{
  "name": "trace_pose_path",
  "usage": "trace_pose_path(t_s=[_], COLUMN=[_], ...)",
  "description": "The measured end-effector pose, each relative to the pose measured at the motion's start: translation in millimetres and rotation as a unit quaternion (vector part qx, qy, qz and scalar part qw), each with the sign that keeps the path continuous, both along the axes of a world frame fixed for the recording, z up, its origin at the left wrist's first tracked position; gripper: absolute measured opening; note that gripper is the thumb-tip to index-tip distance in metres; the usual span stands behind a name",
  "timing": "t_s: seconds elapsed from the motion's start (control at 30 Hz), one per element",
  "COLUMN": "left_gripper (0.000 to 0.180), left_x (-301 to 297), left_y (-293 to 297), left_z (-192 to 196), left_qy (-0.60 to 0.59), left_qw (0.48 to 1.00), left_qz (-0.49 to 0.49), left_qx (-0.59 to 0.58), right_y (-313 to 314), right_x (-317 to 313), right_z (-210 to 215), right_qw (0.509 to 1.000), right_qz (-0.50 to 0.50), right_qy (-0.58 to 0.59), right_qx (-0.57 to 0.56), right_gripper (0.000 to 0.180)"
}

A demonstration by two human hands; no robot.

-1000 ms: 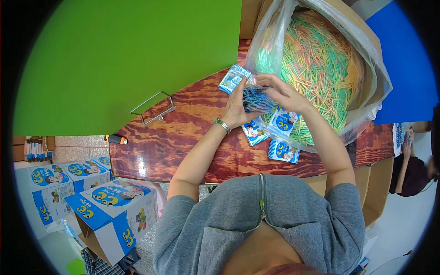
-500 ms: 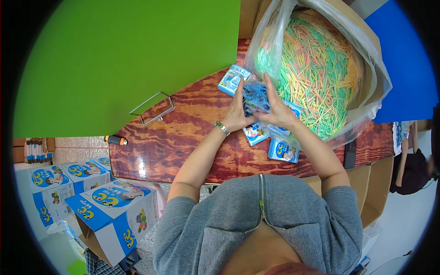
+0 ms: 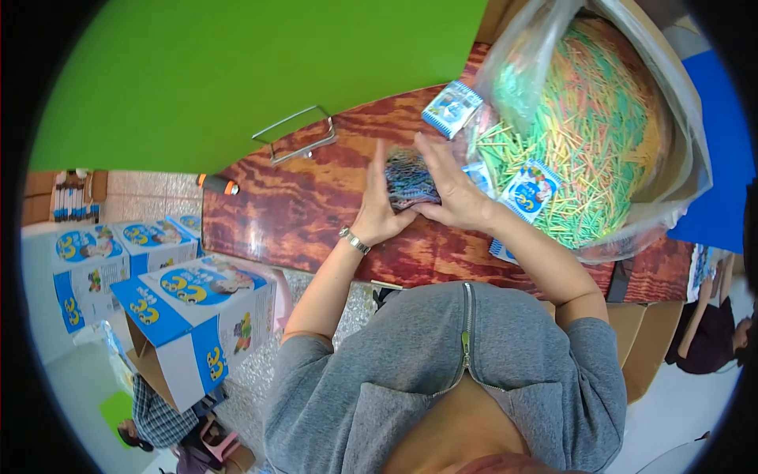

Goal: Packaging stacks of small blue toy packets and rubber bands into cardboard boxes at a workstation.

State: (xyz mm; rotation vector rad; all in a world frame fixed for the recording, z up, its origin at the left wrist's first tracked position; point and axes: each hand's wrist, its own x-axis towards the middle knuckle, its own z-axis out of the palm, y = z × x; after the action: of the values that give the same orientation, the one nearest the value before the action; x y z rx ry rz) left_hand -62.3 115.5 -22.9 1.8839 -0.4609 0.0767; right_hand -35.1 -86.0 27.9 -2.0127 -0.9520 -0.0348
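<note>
Above the table's red-brown wooden top, my left hand (image 3: pixel 382 208) and my right hand (image 3: pixel 456 189) press a stack of small blue packets (image 3: pixel 412 178) between them. Fingers point away from me, and the thumbs meet at the near side of the stack. Edges of the packets face up; how many there are I cannot tell. Beyond my right hand lies a white and blue packet (image 3: pixel 452 108). Another packet (image 3: pixel 530 189) rests against the pastel sticks (image 3: pixel 596 134), beside my right forearm. Parts of more packets show from under that forearm.
The sticks fill a large box lined with a clear plastic bag (image 3: pixel 695 178). A green panel (image 3: pixel 260 79) covers the far left, with a bent metal wire frame (image 3: pixel 296 134) at its edge. An orange-black tool (image 3: pixel 218 185) sits at the table's left edge. Printed cartons (image 3: pixel 193 316) stand lower left.
My hands have moved left and toward me with the stack, away from the loose packets. The whole view has shifted, and more of the packet by the sticks is uncovered.
</note>
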Motion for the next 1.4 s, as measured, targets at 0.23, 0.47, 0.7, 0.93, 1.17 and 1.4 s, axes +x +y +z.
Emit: trace_pose_path(t_s=[0.23, 0.47, 0.7, 0.93, 1.17, 1.4], left_gripper=[0.125, 0.120, 0.130, 0.127, 0.129, 0.136], left_x=[-7, -16, -16, -26, -42, -39], left_y=[20, 21, 23, 20, 11, 9], left_z=[-22, -14, -21, -28, -24, -34], left_qy=[-0.009, -0.022, 0.062, -0.031, -0.015, -0.022], left_qw=[0.995, 0.997, 0.997, 0.997, 0.996, 0.996], left_qz=[0.009, 0.033, -0.013, 0.028, 0.002, -0.010], left_qx=[0.098, 0.061, 0.051, 0.064, 0.088, 0.090], right_y=[14, 13, 8, 13, 13, 24], right_x=[-6, -12, -12, -16, -32, -45], right_z=[-27, -21, -42, -45, -57, -69], right_qw=[0.999, 1.000, 1.000, 0.995, 0.997, 0.994], right_qz=[0.006, 0.005, 0.002, 0.022, -0.002, -0.032], right_qy=[0.033, 0.003, 0.013, -0.096, -0.050, -0.012], right_qx=[0.011, 0.012, 0.007, 0.032, 0.060, 0.103], right_gripper=[0.116, 0.111, 0.121, 0.110, 0.125, 0.132])
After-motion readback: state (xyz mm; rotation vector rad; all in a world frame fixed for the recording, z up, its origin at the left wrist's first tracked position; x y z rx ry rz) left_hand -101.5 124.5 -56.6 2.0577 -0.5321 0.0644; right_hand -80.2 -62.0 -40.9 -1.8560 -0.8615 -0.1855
